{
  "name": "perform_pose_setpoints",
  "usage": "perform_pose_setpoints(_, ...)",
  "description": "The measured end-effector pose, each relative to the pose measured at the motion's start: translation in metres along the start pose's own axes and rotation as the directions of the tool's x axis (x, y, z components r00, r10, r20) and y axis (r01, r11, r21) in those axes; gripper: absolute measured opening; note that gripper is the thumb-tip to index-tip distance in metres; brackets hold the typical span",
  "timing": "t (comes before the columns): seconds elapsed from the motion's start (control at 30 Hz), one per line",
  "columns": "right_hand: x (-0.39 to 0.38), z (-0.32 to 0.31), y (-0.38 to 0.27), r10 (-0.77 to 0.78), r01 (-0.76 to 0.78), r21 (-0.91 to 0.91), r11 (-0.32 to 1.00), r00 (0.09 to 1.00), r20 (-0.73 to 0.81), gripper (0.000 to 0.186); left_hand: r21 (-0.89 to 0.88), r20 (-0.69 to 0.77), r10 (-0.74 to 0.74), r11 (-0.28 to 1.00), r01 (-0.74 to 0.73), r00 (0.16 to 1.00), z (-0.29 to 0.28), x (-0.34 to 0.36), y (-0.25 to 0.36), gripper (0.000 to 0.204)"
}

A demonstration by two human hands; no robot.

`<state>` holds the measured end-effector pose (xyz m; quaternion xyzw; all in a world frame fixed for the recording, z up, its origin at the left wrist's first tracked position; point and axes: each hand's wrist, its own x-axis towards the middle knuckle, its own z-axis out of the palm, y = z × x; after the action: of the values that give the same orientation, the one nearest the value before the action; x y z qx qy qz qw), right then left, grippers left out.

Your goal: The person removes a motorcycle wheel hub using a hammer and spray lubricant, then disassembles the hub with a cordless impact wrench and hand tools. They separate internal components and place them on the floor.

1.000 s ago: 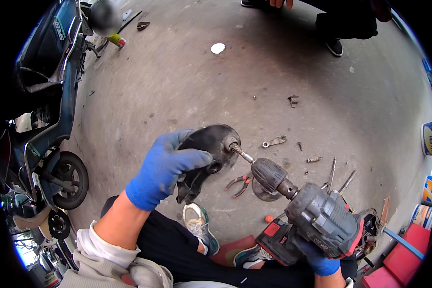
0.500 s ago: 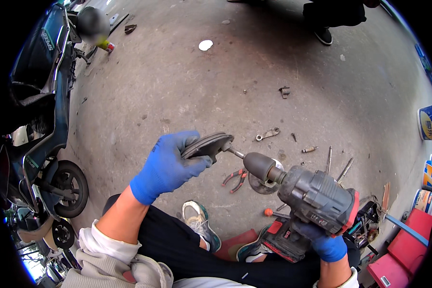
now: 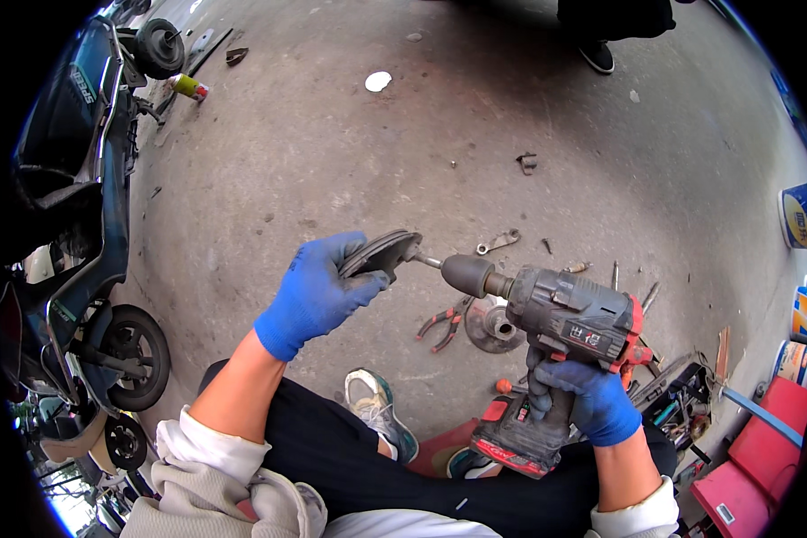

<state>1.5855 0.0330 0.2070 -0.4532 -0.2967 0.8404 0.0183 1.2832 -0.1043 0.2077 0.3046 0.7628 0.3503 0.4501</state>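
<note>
My left hand [image 3: 318, 291] is closed around a dark metal disc [image 3: 381, 253], held up over the concrete floor [image 3: 332, 152]. My right hand [image 3: 587, 399] grips the cordless drill [image 3: 565, 327] handle tight, bit touching the disc. Pliers [image 3: 441, 325] lie below.

dark round disc [image 3: 381, 254] held edge-on, cordless drill [image 3: 560, 336] bit against it

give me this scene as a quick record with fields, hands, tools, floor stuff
left hand: blue glove, grips dark round metal part
right hand: blue glove, holds cordless drill by its handle
drill bit: tip against the part
floor: concrete, with pliers, wrench, metal hub
left side: parked scooter
</note>
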Motion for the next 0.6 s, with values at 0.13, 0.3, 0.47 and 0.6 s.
perform_pose_setpoints(0.13, 0.006, -0.004, -0.004, 0.077, -0.083, 0.065, 0.994, 0.993, 0.085, 0.03, -0.119, 0.016, -0.053, 0.991, 0.055, 0.998, -0.009, 0.004, -0.008, 0.012)
perform_pose_setpoints(0.3, 0.014, -0.012, 0.003, 0.123, -0.205, 0.28, 0.938, 0.951, 0.283, 0.03, -0.442, -0.01, -0.02, 0.897, 0.014, 1.0, -0.007, 0.01, -0.016, 0.025)
perform_pose_setpoints(0.47, 0.016, -0.017, 0.012, 0.096, -0.267, 0.389, 0.882, 0.909, 0.406, 0.028, -0.763, 0.006, -0.069, 0.644, 0.049, 0.998, -0.001, 0.007, -0.013, 0.031)
perform_pose_setpoints(0.6, 0.012, -0.004, 0.016, 0.078, -0.195, 0.336, 0.922, 0.94, 0.333, 0.027, -0.775, -0.038, -0.096, 0.631, 0.031, 0.995, 0.006, 0.005, -0.012, 0.029)
